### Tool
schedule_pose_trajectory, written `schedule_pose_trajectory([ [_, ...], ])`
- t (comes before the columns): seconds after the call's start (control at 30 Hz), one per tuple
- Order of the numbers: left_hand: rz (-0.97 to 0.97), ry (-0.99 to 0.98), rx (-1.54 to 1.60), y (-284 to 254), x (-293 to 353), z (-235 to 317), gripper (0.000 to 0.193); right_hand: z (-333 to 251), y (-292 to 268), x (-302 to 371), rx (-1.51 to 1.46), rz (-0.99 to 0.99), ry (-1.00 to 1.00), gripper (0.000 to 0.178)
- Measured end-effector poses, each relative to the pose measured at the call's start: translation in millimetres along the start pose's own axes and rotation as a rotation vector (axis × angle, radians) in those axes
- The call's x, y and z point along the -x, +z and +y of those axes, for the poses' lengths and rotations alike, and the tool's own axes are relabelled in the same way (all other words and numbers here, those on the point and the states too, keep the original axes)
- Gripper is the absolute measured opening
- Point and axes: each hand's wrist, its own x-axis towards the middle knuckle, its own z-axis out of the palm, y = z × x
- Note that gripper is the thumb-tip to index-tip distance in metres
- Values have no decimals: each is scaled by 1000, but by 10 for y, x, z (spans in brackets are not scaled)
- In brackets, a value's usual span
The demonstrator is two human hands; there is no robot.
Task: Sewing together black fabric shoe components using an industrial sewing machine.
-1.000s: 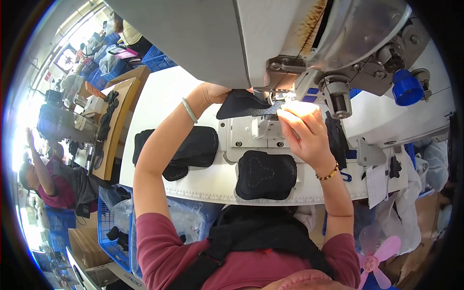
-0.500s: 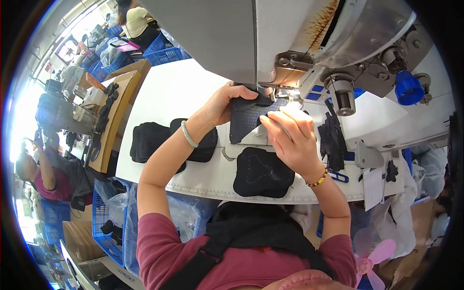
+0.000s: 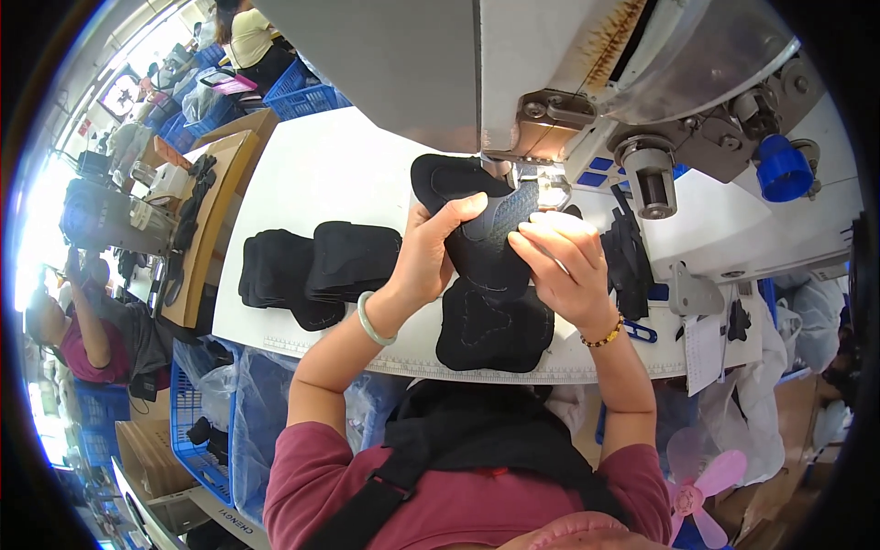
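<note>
the black fabric piece [image 3: 492,261], grey-textured and pale-outlined, lies below the sewing machine [image 3: 541,69], which sits at its one o'clock. the left hand [image 3: 426,252] pinches its nine o'clock side; the right hand [image 3: 570,275] (curled; can't tell how tightly) touches three. since earlier, the left hand dropped, spreading the piece toward the black stack [image 3: 495,335] at six.

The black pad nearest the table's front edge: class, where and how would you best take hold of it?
Probably by its near edge, coming from the person's side, thumb on top, fingers beneath. The black pad lies flat, its near edge uncovered by the ruler strip; the black piece in the left hand overlaps its far end in view.
</note>
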Motion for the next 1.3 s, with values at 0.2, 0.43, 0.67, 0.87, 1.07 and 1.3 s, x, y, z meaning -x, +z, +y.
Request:
schedule_pose_trajectory([
  [0.2, 69, 176, 11, 151, 173, -243, 12, 181, -159, 65, -66, -27, 3, 28],
  [0.43, 86, 205, 62, 198, 227, -274, 13, 184, -160, 62, -51, 46, -82, 24],
  [0.67, 26, 378, -204, 289, 260, -367, 13, 357, -278, 35, -162, 10, 28, 32],
  [0.87, 24, 460, -328, 336, 241, -401, 12, 473, -253, 82, -240, 21, 54, 31],
  [1.07, 20, 417, -348, 307, 183, -285, 13, 462, -245, 96, -203, 13, 56, 29],
  [1.3, -25, 281, -449, 163, 42, -22, 21, 433, -217, 52, -179, 21, 24, 30],
])
